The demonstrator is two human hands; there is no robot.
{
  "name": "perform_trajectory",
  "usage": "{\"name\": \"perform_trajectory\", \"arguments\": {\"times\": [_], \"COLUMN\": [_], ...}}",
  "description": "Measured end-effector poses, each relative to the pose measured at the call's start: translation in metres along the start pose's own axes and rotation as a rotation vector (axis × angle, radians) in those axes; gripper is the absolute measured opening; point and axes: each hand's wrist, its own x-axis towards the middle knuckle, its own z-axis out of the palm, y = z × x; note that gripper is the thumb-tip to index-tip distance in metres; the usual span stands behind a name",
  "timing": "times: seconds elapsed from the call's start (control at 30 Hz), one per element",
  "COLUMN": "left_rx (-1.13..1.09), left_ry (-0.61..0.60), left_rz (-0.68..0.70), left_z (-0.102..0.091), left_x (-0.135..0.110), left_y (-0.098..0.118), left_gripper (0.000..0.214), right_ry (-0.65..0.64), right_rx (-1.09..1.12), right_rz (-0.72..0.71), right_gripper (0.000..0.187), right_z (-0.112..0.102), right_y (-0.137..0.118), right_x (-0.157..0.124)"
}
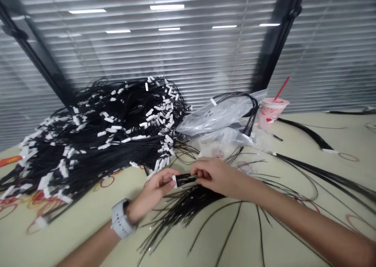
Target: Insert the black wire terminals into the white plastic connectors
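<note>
Both hands meet just right of the big cable heap (96, 141), at its near edge. The left hand (157, 188), with a pale watch (120, 219) on its wrist, has its fingers curled in, and thumb and fingertips pinch the white-tagged end of a small cable bundle (185, 179). The right hand (217, 175) comes in from the other side, its fingers folded down over the same bundle, gripping the black part. So the bundle sits between the two hands, held tight at both ends, just above the table (82, 228).

Under the hands, on the near right of the heap, loose black cables (182, 210) fan out across the tabletop. The heap itself is a thick black tangle dotted with white tags. Red and orange rubber bands (105, 181) lie along its near edge.

To the right of the heap and behind the hands slumps a clear plastic bag (217, 118) with a few cables looping through it. Further right of the heap, past the bag, stands a pink cup (272, 110) with a red straw. Behind the heap, grey blinds (176, 51) cover the window.
</note>
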Motion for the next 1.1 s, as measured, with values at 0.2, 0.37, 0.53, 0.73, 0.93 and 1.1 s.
{"name": "perform_trajectory", "arguments": {"times": [0.2, 0.37, 0.53, 0.73, 0.93, 1.1], "left_rx": [0.031, 0.015, -0.028, 0.002, 0.069, 0.059], "left_ry": [0.036, 0.072, 0.070, 0.035, 0.096, 0.114], "left_rz": [0.006, 0.014, 0.010, 0.014, -0.056, -0.096], "left_z": [0.003, 0.002, 0.000, -0.003, 0.000, -0.001], "left_x": [-0.003, -0.004, -0.006, -0.009, -0.009, -0.005], "left_y": [0.001, 0.000, 0.001, -0.001, -0.007, -0.009], "left_gripper": [0.027, 0.027, 0.025, 0.026, 0.028, 0.032], "right_ry": [-0.167, -0.148, 0.064, 0.201, 0.290, 0.357], "right_rx": [-0.236, -0.200, 0.027, 0.251, 0.184, 0.073], "right_rz": [-0.060, -0.047, 0.061, 0.195, 0.133, 0.004], "right_gripper": [0.016, 0.016, 0.015, 0.020, 0.016, 0.010], "right_z": [0.020, 0.020, 0.026, 0.041, 0.057, 0.066], "right_y": [-0.002, -0.003, -0.012, -0.012, -0.002, 0.002], "right_x": [-0.010, -0.006, 0.001, 0.000, -0.003, -0.004]}}
